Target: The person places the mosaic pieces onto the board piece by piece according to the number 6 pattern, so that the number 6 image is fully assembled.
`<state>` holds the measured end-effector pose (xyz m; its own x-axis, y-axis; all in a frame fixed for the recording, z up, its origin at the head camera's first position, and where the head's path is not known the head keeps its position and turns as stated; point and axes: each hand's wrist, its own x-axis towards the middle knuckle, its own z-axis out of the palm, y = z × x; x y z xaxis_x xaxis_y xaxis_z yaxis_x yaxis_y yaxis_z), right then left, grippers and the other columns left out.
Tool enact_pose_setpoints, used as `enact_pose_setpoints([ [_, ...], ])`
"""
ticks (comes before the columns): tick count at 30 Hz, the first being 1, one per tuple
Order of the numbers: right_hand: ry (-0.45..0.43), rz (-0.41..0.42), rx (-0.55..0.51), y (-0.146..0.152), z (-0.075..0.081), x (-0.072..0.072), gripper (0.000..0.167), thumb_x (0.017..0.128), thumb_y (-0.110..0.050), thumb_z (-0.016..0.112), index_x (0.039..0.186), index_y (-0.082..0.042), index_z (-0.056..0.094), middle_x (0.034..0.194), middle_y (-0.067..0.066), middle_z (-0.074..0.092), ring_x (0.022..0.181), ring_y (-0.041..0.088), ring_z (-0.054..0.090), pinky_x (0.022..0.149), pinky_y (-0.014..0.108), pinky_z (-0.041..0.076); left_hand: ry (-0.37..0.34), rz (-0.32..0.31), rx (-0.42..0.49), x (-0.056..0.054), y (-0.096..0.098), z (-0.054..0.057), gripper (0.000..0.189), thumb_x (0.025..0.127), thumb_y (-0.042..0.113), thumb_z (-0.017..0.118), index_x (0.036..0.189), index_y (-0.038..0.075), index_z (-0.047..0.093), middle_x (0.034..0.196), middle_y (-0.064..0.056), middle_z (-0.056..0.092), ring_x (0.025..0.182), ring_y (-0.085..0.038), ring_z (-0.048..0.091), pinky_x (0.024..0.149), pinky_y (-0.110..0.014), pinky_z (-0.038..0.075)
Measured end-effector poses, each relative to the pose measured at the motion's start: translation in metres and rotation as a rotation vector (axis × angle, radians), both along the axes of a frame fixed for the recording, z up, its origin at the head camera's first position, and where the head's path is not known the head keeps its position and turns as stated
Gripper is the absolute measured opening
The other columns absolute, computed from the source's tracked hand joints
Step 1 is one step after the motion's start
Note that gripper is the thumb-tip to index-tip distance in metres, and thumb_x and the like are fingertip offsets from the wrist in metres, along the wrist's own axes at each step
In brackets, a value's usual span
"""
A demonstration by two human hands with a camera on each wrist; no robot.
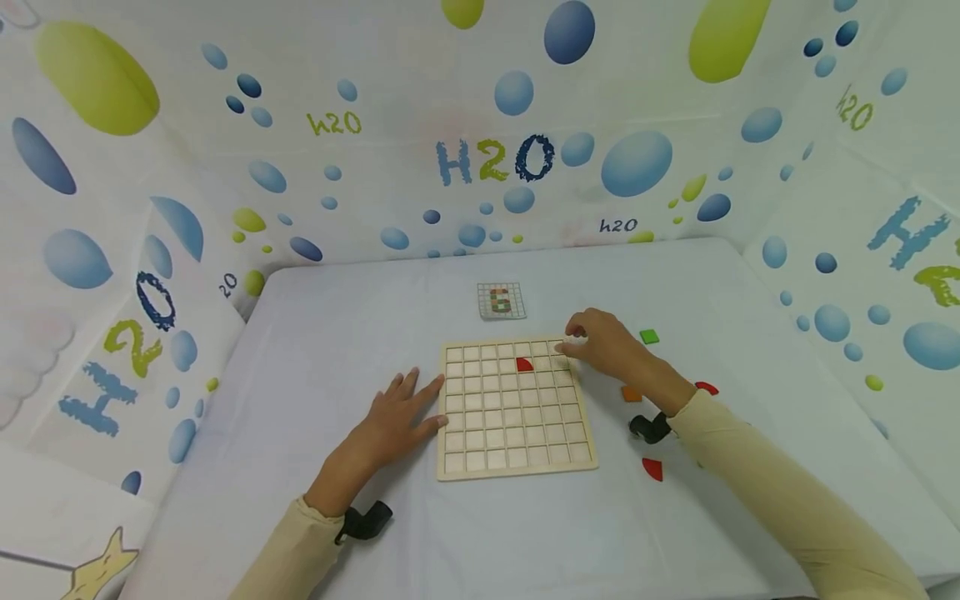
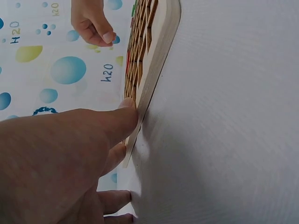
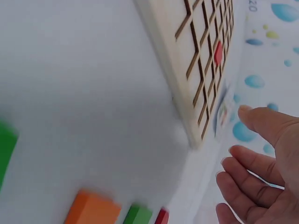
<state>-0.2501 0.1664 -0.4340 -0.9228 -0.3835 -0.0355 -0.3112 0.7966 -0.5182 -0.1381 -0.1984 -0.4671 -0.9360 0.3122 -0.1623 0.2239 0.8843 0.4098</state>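
White table [image 1: 345,317], orange tile [image 1: 631,395] partly hidden

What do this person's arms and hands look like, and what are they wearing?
Both arms wear plain beige sleeves ending in cuffs, with a small, bent black device at each wrist. The left hand and right hand wear no gloves.

Card [image 1: 502,301] behind board [image 1: 513,415] with 1 tile [image 1: 524,364] inside

booth [image 1: 405,192] with bubble-print walls [image 1: 420,83]
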Motion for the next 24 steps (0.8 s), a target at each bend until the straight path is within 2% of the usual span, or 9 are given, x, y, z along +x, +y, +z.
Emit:
enact_pose_setpoints([
  [5,0.02,-0.033,0.016,0.031,0.003,-0.005,0.046,0.099,-0.028,0.077,0.129,0.005,0.067,0.125,0.024,0.065,0.118,0.04,0.061,0.103,0.055,0.052,-0.002,0.002,0.001,0.0,0.0,-0.001,0.07,0.107,0.042,0.061,0.166,0.016,0.035,0.171,-0.032,0.019,0.157,-0.057,0.016,0.118,-0.08,0.019],
  [10,-0.001,-0.082,0.031,0.062,0.007,-0.009,0.053,0.1,-0.025,0.076,0.139,0.006,0.06,0.133,0.028,0.061,0.124,0.044,0.058,0.105,0.058,0.051,-0.009,0.008,-0.001,0.0,0.001,0.0,0.069,0.108,0.041,0.06,0.167,0.016,0.034,0.171,-0.032,0.019,0.157,-0.056,0.015,0.119,-0.079,0.018],
  [15,-0.023,-0.134,0.033,0.091,0.009,-0.009,0.055,0.1,-0.024,0.075,0.142,0.007,0.057,0.137,0.031,0.058,0.127,0.048,0.054,0.106,0.061,0.05,-0.014,0.015,0.002,0.001,0.002,0.0,0.069,0.107,0.042,0.06,0.167,0.017,0.034,0.171,-0.031,0.019,0.157,-0.056,0.015,0.119,-0.078,0.017],
  [24,-0.087,-0.148,0.054,0.131,-0.01,-0.011,0.054,0.102,-0.022,0.071,0.144,0.007,0.055,0.139,0.032,0.056,0.129,0.049,0.052,0.11,0.064,0.046,-0.012,0.024,0.003,0.002,0.001,-0.001,0.07,0.107,0.043,0.06,0.167,0.019,0.034,0.172,-0.029,0.017,0.158,-0.055,0.013,0.12,-0.078,0.016],
])
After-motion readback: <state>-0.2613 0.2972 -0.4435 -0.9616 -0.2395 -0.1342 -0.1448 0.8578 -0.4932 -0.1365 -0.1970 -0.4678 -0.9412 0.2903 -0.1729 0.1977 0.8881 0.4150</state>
